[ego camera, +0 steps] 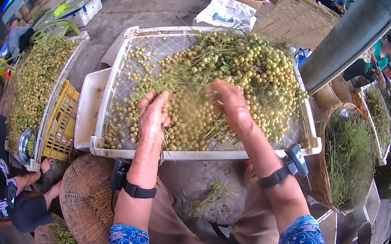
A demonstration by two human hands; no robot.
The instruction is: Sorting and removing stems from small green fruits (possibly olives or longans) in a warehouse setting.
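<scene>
Before me a white plastic mesh tray (190, 155) holds many small round yellow-green fruits (186, 128). Fruits still on thin stems (262, 63) are heaped at its far right. My left hand (153, 115) is over the tray's left-centre, fingers curled around thin green stems, whose ends stick out beside the wrist. To its right and slightly farther off, my right hand (227, 100) hovers above the fruits with fingers bent; whether a stem lies between its fingertips I cannot tell. Both forearms wear black straps with small devices.
A wicker basket of green stems (347, 157) stands right of the tray, near a metal post (350, 43). At left are a yellow crate (62, 120) and another fruit-filled tray (70, 67), with a person beside it. A round woven basket (87, 189) sits by my left leg. Other people work farther off.
</scene>
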